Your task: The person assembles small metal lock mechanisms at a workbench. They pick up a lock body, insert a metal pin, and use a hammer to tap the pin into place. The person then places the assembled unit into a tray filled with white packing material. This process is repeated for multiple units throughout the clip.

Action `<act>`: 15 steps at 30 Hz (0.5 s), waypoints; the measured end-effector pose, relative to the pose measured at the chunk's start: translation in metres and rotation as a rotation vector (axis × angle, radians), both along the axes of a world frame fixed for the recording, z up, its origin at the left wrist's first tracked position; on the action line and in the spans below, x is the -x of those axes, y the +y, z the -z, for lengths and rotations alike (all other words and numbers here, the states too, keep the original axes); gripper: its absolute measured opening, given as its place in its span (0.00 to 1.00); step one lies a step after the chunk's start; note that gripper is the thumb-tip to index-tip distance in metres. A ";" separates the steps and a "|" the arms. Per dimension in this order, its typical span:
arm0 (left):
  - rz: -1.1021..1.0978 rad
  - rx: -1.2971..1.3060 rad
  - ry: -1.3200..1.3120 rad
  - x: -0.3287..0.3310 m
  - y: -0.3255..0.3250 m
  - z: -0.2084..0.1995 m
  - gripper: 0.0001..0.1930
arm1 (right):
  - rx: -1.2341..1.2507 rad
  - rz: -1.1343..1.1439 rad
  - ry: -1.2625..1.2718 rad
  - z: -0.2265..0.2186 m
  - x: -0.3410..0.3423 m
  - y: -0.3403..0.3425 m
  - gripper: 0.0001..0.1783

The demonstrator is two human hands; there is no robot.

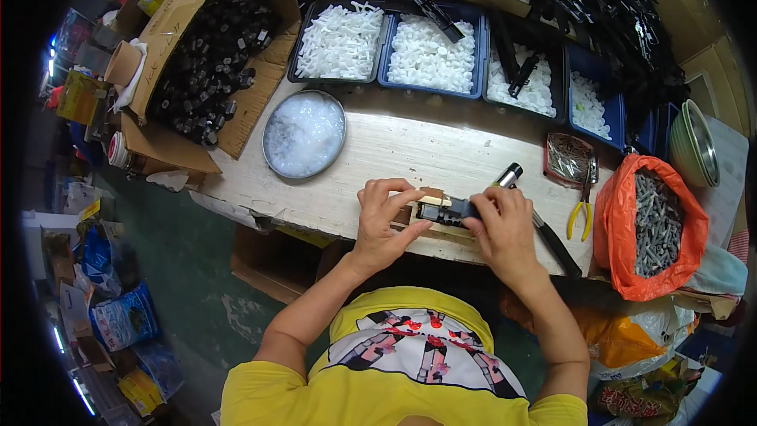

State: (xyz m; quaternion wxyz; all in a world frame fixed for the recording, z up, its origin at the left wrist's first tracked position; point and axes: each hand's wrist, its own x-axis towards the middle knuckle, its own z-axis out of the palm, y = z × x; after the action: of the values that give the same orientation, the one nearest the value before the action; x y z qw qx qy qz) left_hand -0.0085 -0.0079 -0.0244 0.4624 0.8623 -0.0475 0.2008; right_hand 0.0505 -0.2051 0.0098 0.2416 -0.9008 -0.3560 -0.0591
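Note:
At the front edge of the worktable, a small black mechanical assembly [443, 212] with a tan strip along its far side lies between my two hands. My left hand [384, 219] has its thumb and index finger curled about the assembly's left end. My right hand [505, 229] is closed on the dark right end, with the fingertips pressed together there. The fingers cover both ends, so the finer parts cannot be made out. Right beside my right hand lies a hammer with a shiny metal head [510, 174] and a black handle [558, 248].
A round dish of whitish, grease-like jelly [344, 138] sits left. Blue bins [432, 92] of white plastic parts line the back. A carton [162, 39] holds black parts. Yellow-handled pliers [579, 221], a red tray [546, 159] of pins and an orange bag [607, 225] of screws stand right.

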 end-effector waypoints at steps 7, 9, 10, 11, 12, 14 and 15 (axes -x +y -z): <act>0.009 -0.095 0.030 0.005 0.007 -0.003 0.21 | 0.028 -0.014 -0.050 0.008 0.015 0.016 0.17; 0.013 -0.103 0.039 0.005 0.006 -0.002 0.21 | 0.041 -0.020 -0.067 0.014 0.014 0.020 0.17; 0.018 -0.106 0.043 0.005 0.006 0.000 0.21 | 0.047 -0.021 -0.075 0.016 0.013 0.020 0.17; 0.024 -0.109 0.047 0.004 0.005 0.001 0.21 | 0.048 -0.022 -0.073 0.016 0.013 0.020 0.17; 0.038 -0.115 0.045 0.004 0.005 0.000 0.20 | 0.048 -0.025 -0.072 0.017 0.013 0.020 0.18; 0.068 -0.127 0.042 0.002 0.004 -0.001 0.20 | 0.041 -0.031 -0.048 0.014 0.012 0.019 0.18; 0.091 -0.140 0.036 0.001 0.004 -0.002 0.20 | 0.034 -0.037 -0.025 0.010 0.011 0.017 0.18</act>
State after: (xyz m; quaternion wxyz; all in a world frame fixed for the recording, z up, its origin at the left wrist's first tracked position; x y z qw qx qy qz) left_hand -0.0099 -0.0040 -0.0225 0.4103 0.8930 -0.0921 0.1603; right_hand 0.0394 -0.1878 0.0001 0.2230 -0.8971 -0.3768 -0.0600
